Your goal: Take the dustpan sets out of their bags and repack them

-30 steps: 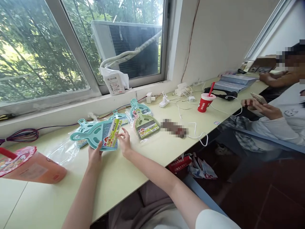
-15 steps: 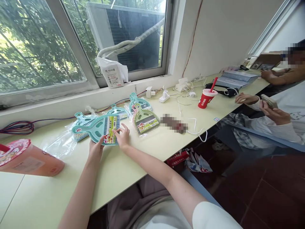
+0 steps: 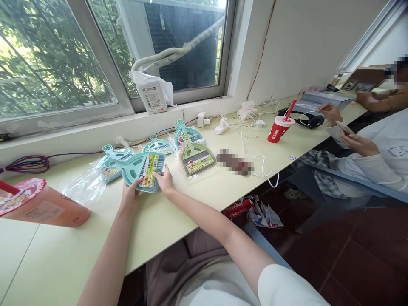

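Above the front part of the table I hold a teal mini dustpan and brush set (image 3: 132,170), tilted with its handle to the left. A yellow-green printed label (image 3: 149,171) wraps its grey bristles. My left hand (image 3: 131,192) grips the pan's lower edge, thumb on top and fingers underneath. At the bristle end, my right hand (image 3: 164,180) is closed on the right edge with its thumb on the label. Behind lie more teal sets (image 3: 158,145) in clear plastic. A green set (image 3: 196,155), with pink showing under it, lies to the right of my hands.
A large pink drink cup (image 3: 47,206) stands at the left, near crumpled clear plastic (image 3: 84,182). Chargers and white cables (image 3: 222,126) lie along the wall. A red cup with a straw (image 3: 279,129) stands farther right. Beyond it, a seated person's hands (image 3: 360,142) hold a phone-like object.
The dustpan set has tilted a little, exposing more bristles along its right edge. My right fingers have moved from over the label to its edge. The view has shifted slightly.
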`<state>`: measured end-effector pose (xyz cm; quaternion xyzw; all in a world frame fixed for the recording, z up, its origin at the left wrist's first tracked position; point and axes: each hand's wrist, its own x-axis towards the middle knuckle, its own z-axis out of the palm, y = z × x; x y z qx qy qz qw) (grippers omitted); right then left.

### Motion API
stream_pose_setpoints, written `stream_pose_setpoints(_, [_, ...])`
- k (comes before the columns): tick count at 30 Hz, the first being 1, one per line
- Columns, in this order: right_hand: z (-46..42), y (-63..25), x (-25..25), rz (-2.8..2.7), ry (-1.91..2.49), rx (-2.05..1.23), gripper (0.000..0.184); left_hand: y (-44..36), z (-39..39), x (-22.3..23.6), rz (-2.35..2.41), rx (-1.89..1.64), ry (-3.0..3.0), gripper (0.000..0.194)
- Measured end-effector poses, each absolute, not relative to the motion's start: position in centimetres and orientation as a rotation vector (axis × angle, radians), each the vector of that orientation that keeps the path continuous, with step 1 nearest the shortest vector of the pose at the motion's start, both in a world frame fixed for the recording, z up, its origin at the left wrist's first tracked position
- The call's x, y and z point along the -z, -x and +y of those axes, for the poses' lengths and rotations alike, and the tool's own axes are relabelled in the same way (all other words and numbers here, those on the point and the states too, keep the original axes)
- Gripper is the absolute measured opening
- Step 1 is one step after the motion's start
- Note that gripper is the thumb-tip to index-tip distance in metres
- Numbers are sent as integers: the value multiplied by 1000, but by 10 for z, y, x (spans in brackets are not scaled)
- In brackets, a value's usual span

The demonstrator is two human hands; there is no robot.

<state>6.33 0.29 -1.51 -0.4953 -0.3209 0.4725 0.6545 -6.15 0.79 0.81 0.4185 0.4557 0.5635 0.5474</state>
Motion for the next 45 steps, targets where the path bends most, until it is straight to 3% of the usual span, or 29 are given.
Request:
stream_pose_setpoints(2, [6,-62,19,-738,1066,-1121,38,63,9,-6,1142,-1309,-953,37])
stream_pose_setpoints(5, [7,-62,24,-670,1060,-1146,28,63,8,-4,1177,-1273,-911,37])
stream_pose_setpoints(11, [4,-64,25,-634,1016,-1174,29,65,-1,-8,1036,-1228,-1032,57])
stream_pose_setpoints(28, [-8,-70,12,-532,987,-1313,23,68,-3,-6,915,-1212,-1093,73])
stream_pose_setpoints(33, [-7,-72,8,-558,916,-1396,19,71,0,-3,944,-1216,-1107,69])
stream_pose_setpoints(38, [-6,-74,6,-598,925,-1382,21,79,7,-1,1190,-1331,-1339,54])
stream_pose_setpoints(42, [-6,-77,4,-539,935,-1353,20,90,6,-5,1749,-1665,-1658,39])
stream_pose_setpoints(45, [-5,-78,3,-519,929,-1343,19,106,5,-8,2162,-1626,-1881,36])
